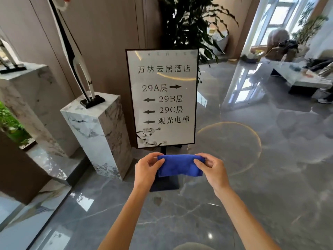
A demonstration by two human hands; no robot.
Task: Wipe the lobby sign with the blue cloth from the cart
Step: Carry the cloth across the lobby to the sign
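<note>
**Currently: cloth in both hands, in front of the sign**

Blue cloth (pixel 179 165) is folded into a flat rectangle and held out in the air below the lower edge of the lobby sign (pixel 163 98), not touching the panel. It hides the lower part of the sign's black post; the dark square base (pixel 165 184) shows on the floor just under the cloth.

Left hand (pixel 146 168) pinches the cloth's left end, thumb on the near face, fingers curled over the top edge. Right hand (pixel 210 166) pinches the right end the same way. Both forearms are bare and reach in from the bottom of the view.

Sign: upright, black-framed white panel, Chinese text with "29A", "29B", "29C" and arrows, blossom print in its lower left corner. Glare streaks across the glass.

Left of the sign: white marble pedestal (pixel 97 130) carrying a black-and-white sculpture (pixel 77 60) on a black foot; a taller pedestal (pixel 27 105) further left. Behind the sign: large leafy plant (pixel 191 22) against a wood-panel wall. Right of the sign: glossy grey marble floor (pixel 252 177), with a low coffee table (pixel 302 76) and windows far back.
</note>
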